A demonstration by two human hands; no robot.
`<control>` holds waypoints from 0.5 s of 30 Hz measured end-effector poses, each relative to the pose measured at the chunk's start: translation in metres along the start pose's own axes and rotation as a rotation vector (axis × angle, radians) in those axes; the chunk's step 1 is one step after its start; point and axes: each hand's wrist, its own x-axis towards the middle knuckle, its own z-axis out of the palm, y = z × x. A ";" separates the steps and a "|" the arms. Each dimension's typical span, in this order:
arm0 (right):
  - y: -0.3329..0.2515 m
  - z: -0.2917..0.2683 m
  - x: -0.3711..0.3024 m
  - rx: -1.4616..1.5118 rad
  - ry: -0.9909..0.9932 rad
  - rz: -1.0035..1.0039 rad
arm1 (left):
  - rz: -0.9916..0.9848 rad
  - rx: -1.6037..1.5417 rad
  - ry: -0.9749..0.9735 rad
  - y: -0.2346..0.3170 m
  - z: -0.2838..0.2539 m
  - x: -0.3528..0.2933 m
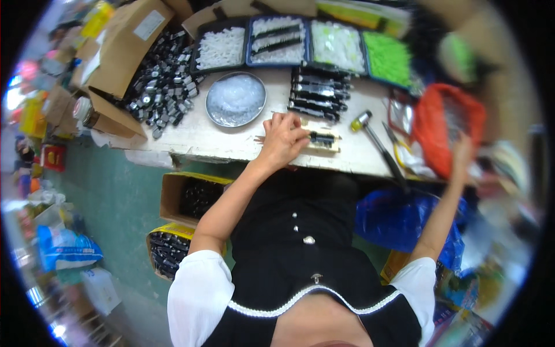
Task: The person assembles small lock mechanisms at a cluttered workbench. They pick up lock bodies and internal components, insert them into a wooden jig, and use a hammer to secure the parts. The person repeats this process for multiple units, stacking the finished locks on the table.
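Note:
My left hand (283, 137) is closed, fingers curled over the left end of a small cream block (325, 148) near the table's front edge. A slim black piece (321, 138) lies in that block, partly under my fingertips; what they pinch is hidden. At the right, my right hand (462, 151) reaches into an open red plastic bag (430, 124) that holds greyish small parts. Its fingers are blurred and partly lost against the bag. A hammer (378, 144) with a yellowish head lies between the block and the bag, close to yellow-handled scissors or pliers (400, 151).
Several black strip-like pieces (318, 92) lie in a row behind the block. A round metal dish (236, 99) and a heap of black-and-silver parts (162, 87) are to the left. Trays of white parts (221, 49) and green parts (387, 56) line the back. Boxes (173, 194) stand below.

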 end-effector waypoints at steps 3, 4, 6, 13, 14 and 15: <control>0.001 0.020 0.009 0.034 -0.042 -0.042 | 0.024 0.006 0.094 -0.023 -0.013 0.015; 0.000 0.022 0.010 0.046 -0.032 -0.060 | 0.012 0.037 0.167 -0.038 -0.022 0.026; -0.009 0.013 0.013 0.042 -0.089 -0.039 | -0.035 0.089 0.311 -0.077 -0.049 0.057; -0.009 0.014 0.025 0.061 -0.126 -0.042 | -0.374 0.477 0.199 -0.176 -0.103 0.129; -0.008 0.015 0.027 0.073 -0.131 -0.037 | -0.349 0.519 0.158 -0.184 -0.101 0.133; -0.008 0.013 0.027 0.081 -0.138 -0.029 | -0.330 0.525 0.086 -0.188 -0.098 0.136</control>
